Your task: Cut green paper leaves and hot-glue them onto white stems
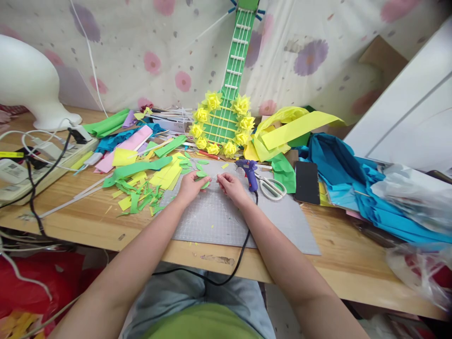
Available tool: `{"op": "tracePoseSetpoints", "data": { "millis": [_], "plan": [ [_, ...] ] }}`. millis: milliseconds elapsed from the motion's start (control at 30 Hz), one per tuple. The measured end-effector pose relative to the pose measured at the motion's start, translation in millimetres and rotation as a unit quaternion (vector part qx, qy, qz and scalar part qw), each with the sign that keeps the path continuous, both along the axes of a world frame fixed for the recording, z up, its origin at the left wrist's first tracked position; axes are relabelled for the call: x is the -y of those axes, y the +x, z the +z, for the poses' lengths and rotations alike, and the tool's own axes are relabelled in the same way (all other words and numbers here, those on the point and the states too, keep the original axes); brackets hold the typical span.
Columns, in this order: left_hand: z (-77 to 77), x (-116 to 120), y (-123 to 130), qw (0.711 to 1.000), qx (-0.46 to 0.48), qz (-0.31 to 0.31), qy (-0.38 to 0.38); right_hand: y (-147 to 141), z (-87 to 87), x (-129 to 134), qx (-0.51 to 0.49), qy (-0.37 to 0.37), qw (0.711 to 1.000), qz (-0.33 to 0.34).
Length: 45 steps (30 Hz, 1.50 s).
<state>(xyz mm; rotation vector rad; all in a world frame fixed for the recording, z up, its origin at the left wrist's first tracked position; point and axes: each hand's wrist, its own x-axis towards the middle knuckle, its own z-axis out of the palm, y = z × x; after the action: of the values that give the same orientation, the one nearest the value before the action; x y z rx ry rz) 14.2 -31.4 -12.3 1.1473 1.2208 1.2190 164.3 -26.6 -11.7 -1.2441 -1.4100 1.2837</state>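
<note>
My left hand (189, 189) pinches a small green paper leaf (201, 173) above the grey cutting mat (205, 226). Close beside it, my right hand (232, 188) has thumb and forefinger pressed together; what they hold, if anything, is too small to make out. More cut green leaves (184, 163) lie just beyond the left hand. A purple hot glue gun (251, 175) rests right of my right hand, next to white-handled scissors (273, 189). Behind them a green paper guitar (221, 123) with yellow paper flowers (241, 104) leans upright against the wall covering.
Green and yellow paper scraps (137, 195) pile up left of the mat. A black phone (306, 182) and blue crepe paper (335, 155) lie right. The glue gun's black cord (243, 249) hangs over the table's front edge. A power strip (52, 165) and a white foam head (31, 75) stand left.
</note>
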Motion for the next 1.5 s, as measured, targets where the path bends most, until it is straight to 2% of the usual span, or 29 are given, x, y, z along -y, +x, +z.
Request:
{"op": "tracePoseSetpoints", "data": {
  "millis": [367, 733, 1067, 1500],
  "plan": [
    [14.9, 6.7, 2.6, 0.998, 0.036, 0.003, -0.043, -0.9, 0.4, 0.6, -0.029, 0.006, 0.999, 0.013],
    [9.7, 3.8, 0.5, 0.999, 0.04, -0.004, -0.034, -0.9, 1.2, 1.4, -0.047, 0.004, 0.999, 0.023],
    [15.1, 5.4, 2.0, 0.998, 0.047, -0.007, -0.047, -1.1, 2.9, 2.9, -0.047, 0.013, 0.998, 0.026],
    [8.0, 2.9, 2.8, 0.999, 0.009, 0.033, 0.01, -1.1, 1.9, 3.6, -0.026, -0.024, 0.999, 0.021]
  ]
}}
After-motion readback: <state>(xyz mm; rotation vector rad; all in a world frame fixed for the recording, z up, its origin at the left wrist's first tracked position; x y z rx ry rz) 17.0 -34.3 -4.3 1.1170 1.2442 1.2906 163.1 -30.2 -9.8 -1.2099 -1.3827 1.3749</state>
